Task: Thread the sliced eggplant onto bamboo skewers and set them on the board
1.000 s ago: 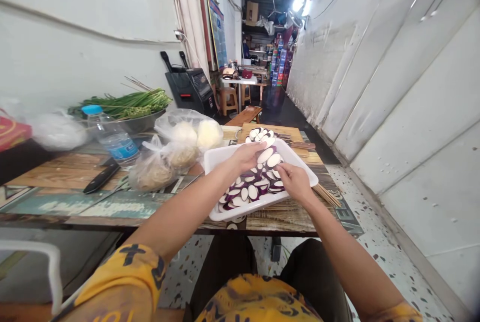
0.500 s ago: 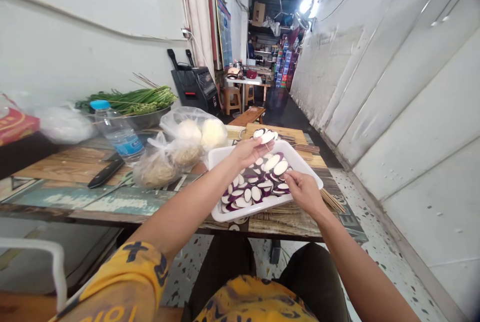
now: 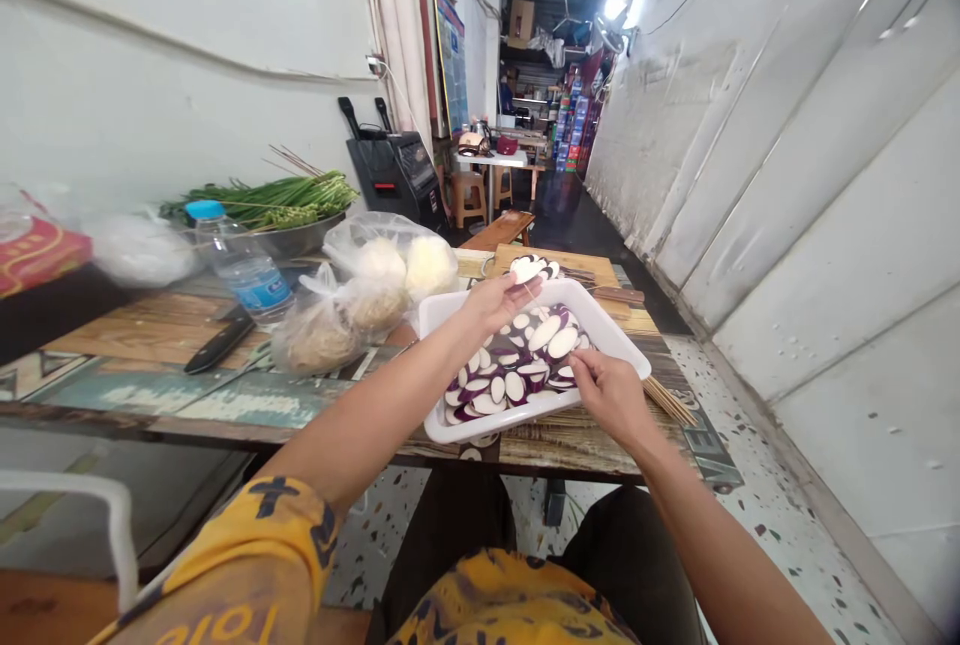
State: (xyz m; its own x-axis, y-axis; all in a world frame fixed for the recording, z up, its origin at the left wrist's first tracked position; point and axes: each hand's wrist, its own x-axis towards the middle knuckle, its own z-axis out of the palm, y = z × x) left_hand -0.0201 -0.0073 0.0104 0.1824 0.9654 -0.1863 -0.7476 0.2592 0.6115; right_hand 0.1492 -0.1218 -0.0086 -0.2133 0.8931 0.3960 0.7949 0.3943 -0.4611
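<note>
A white tray (image 3: 450, 432) on the table holds many oval eggplant slices (image 3: 515, 387) with purple skin. Above its far left part is my left hand (image 3: 501, 305), closed on an eggplant slice (image 3: 527, 269); a thin stick shows by its fingers. My right hand (image 3: 611, 387) reaches over the tray's right side, thumb and forefinger pinched together at the edge of the slices. What those fingers hold, if anything, is too small to make out. More slices lie on a wooden board (image 3: 596, 270) behind the tray.
Bamboo skewers (image 3: 670, 401) lie right of the tray. To the left are plastic bags of food (image 3: 322, 330), a water bottle (image 3: 251, 270), a black-handled knife (image 3: 219, 343) and a bowl of green vegetables (image 3: 300, 237). A black speaker (image 3: 397, 175) stands behind.
The view has shifted slightly. My left hand has moved a little left over the tray with its slice; my right hand stays pinched near the tray's right side.
</note>
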